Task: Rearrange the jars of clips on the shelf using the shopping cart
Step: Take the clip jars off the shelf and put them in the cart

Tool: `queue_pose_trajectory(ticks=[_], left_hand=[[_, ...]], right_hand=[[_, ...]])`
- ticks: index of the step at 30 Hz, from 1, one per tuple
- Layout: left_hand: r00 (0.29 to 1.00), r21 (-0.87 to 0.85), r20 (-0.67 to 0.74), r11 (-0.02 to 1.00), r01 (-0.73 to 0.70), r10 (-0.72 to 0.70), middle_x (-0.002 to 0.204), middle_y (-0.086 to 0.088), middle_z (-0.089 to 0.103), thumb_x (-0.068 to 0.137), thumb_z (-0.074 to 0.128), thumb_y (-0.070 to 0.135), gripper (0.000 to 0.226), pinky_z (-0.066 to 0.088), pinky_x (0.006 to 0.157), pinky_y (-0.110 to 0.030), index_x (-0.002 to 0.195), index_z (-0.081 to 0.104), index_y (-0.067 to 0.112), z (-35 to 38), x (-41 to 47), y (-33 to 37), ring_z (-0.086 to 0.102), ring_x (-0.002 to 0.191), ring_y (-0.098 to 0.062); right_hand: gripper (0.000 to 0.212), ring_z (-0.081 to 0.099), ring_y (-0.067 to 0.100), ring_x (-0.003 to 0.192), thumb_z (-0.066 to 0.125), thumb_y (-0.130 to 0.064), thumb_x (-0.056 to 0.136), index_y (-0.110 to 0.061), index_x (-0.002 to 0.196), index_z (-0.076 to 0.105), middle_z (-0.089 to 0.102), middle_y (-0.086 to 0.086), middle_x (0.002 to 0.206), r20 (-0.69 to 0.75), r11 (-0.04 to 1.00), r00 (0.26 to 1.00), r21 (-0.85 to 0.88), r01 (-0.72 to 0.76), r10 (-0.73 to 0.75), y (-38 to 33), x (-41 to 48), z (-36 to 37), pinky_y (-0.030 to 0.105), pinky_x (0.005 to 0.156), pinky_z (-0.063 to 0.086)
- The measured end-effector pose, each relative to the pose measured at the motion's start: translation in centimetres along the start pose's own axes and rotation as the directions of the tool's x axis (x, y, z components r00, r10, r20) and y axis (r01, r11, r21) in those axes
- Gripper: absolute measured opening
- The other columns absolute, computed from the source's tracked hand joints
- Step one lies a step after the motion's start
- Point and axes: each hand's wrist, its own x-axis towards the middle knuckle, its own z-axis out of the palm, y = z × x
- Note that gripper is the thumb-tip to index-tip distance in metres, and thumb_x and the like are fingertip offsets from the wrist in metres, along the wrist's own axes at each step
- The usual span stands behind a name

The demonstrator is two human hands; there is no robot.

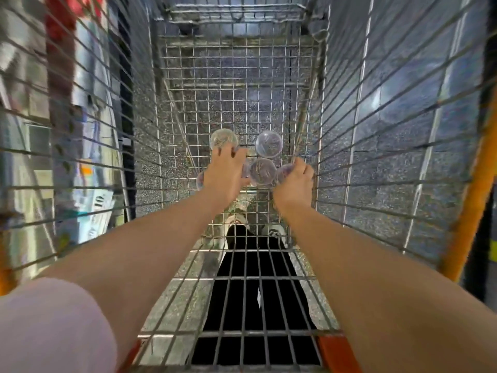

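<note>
Several clear round jars of clips stand on the wire floor of the shopping cart point(242, 84). One jar point(223, 139) is at the far left, another point(269, 144) at the far right, a third point(263, 171) in the middle. My left hand point(225, 172) reaches down with fingers curled over a jar that it mostly hides, its fingertips by the far left jar. My right hand point(295, 181) grips a jar point(285, 172) at the right side of the basket. A further jar's edge point(200, 180) peeks out left of my left wrist.
The cart's wire side walls point(80, 146) rise close on both sides, with an orange frame point(468, 200) at the right. Store shelves with goods point(88, 200) blur past on the left. My legs and shoes point(242, 232) show through the wire below.
</note>
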Motion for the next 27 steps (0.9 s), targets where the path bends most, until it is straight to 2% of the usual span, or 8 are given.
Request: queue_pose_trajectory(ticks=[3, 9, 14, 17, 20, 24, 26, 27], left_hand=[[0.998, 0.028, 0.038, 0.998, 0.052, -0.053, 0.134, -0.014, 0.037, 0.076, 0.072, 0.034, 0.068, 0.042, 0.099, -0.041, 0.133, 0.040, 0.017, -0.3, -0.5, -0.1, 0.039, 0.123, -0.028], [0.993, 0.012, 0.080, 0.996, 0.083, -0.084, 0.144, -0.012, 0.028, 0.083, 0.065, 0.029, 0.067, 0.039, 0.101, -0.043, 0.140, 0.032, 0.020, -1.1, -1.7, -0.1, 0.035, 0.127, -0.028], [0.993, 0.049, -0.023, 0.992, 0.114, -0.113, 0.128, -0.010, 0.043, 0.085, 0.063, 0.032, 0.051, 0.046, 0.091, -0.038, 0.130, 0.042, 0.017, -3.1, -3.2, 0.8, 0.044, 0.115, -0.026], [0.983, 0.022, -0.124, 0.990, 0.138, -0.134, 0.122, -0.010, 0.048, 0.088, 0.057, 0.025, 0.038, 0.045, 0.091, -0.039, 0.122, 0.046, 0.014, -6.1, -5.0, 1.8, 0.047, 0.112, -0.027], [0.964, 0.054, -0.207, 0.982, 0.183, -0.168, 0.122, -0.009, 0.053, 0.092, 0.050, 0.036, 0.040, 0.040, 0.095, -0.042, 0.125, 0.046, 0.014, -9.2, -7.6, 2.7, 0.046, 0.115, -0.027], [0.921, -0.031, -0.303, 0.969, 0.245, -0.243, 0.127, -0.007, 0.052, 0.094, 0.044, 0.038, 0.039, 0.033, 0.099, -0.044, 0.129, 0.045, 0.020, -12.9, -12.1, 4.3, 0.042, 0.120, -0.027], [0.873, -0.111, -0.397, 0.959, 0.260, -0.282, 0.124, -0.007, 0.054, 0.094, 0.043, 0.035, 0.035, 0.034, 0.096, -0.043, 0.125, 0.050, 0.020, -14.2, -14.8, 5.1, 0.043, 0.119, -0.028], [0.838, -0.152, -0.452, 0.952, 0.264, -0.305, 0.120, -0.007, 0.058, 0.093, 0.043, 0.034, 0.033, 0.035, 0.094, -0.042, 0.120, 0.055, 0.019, -14.7, -16.3, 5.4, 0.045, 0.116, -0.029]], right_hand=[[0.084, 0.041, 0.009, 0.103, 0.062, 0.014, 0.071, -0.018, 0.141, 0.029, 0.035, 0.001, 0.129, -0.006, 0.996, 1.000, 0.085, -0.013, 0.014, -0.1, -0.4, -0.2, 0.025, 0.096, 0.041], [0.080, 0.039, 0.018, 0.118, 0.061, 0.011, 0.071, -0.018, 0.139, 0.031, 0.034, 0.004, 0.132, -0.044, 0.998, 0.999, 0.061, -0.002, 0.005, -0.4, -1.7, -0.5, 0.028, 0.099, 0.040], [0.075, 0.033, 0.026, 0.128, 0.062, 0.003, 0.079, -0.012, 0.142, 0.026, 0.031, 0.010, 0.139, -0.034, 0.998, 0.997, 0.003, 0.066, -0.066, -1.1, -4.0, -2.6, 0.039, 0.108, 0.036], [0.056, 0.042, 0.028, 0.120, 0.056, -0.002, 0.084, -0.008, 0.136, 0.036, 0.042, 0.012, 0.130, -0.042, 0.994, 0.994, 0.019, 0.105, -0.105, -2.4, -6.0, -4.5, 0.038, 0.098, 0.042], [0.040, 0.055, 0.028, 0.106, 0.052, -0.008, 0.086, -0.015, 0.125, 0.049, 0.058, 0.008, 0.119, -0.052, 0.981, 0.985, 0.101, 0.168, -0.163, -3.9, -8.6, -6.6, 0.030, 0.078, 0.044], [0.036, 0.059, 0.027, 0.099, 0.049, -0.014, 0.090, -0.014, 0.126, 0.051, 0.063, 0.009, 0.116, -0.016, 0.943, 0.952, 0.130, 0.306, -0.307, -5.1, -12.7, -9.7, 0.026, 0.072, 0.037], [0.033, 0.059, 0.022, 0.086, 0.049, -0.017, 0.091, -0.015, 0.124, 0.052, 0.064, 0.007, 0.114, 0.003, 0.915, 0.921, 0.121, 0.385, -0.388, -5.3, -15.0, -11.1, 0.025, 0.069, 0.038], [0.033, 0.058, 0.021, 0.086, 0.049, -0.017, 0.090, -0.016, 0.123, 0.053, 0.064, 0.006, 0.114, 0.016, 0.899, 0.904, 0.116, 0.423, -0.427, -5.4, -16.4, -11.8, 0.027, 0.071, 0.041]])
